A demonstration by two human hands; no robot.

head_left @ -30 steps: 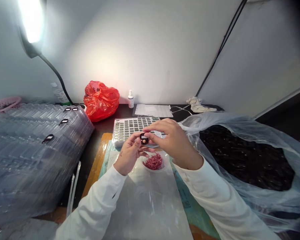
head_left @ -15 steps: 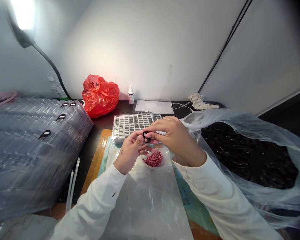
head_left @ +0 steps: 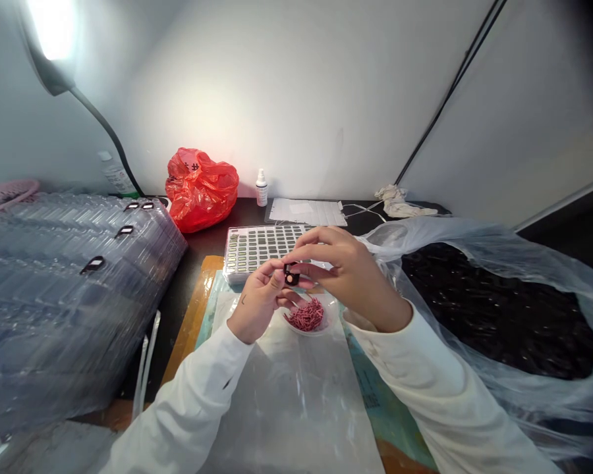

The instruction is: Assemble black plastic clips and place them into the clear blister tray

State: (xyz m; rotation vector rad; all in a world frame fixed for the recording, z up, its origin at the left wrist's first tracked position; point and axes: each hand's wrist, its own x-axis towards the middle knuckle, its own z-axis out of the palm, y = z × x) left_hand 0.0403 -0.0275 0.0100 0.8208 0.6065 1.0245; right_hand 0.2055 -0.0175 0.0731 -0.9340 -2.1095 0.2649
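Note:
A small black ring-shaped part (head_left: pixel 291 275) sits between my two hands, above the bowl. My left hand (head_left: pixel 259 301) pinches it between thumb and fingers, and the fingertips of my right hand (head_left: pixel 340 271) close on it from the other side. Its full shape is partly hidden by my fingers. Just below my hands is a clear shallow bowl (head_left: pixel 321 322) holding a heap of thin pink-red pieces (head_left: pixel 305 315). Behind my fingers lies a white grid tray (head_left: pixel 230 257) filled with rows of small dark parts.
Stacked clear plastic trays (head_left: pixel 64 296) fill the left side. A clear bag of black parts (head_left: pixel 494 309) lies on the right. Beneath my arms is a plastic sheet (head_left: pixel 286 408). Further back are a red plastic bag (head_left: pixel 201 191), a small white bottle (head_left: pixel 261 188) and papers (head_left: pixel 306 212).
My hands and the black part have shifted slightly right, and the whole view has moved a little. My grip on the part looks the same.

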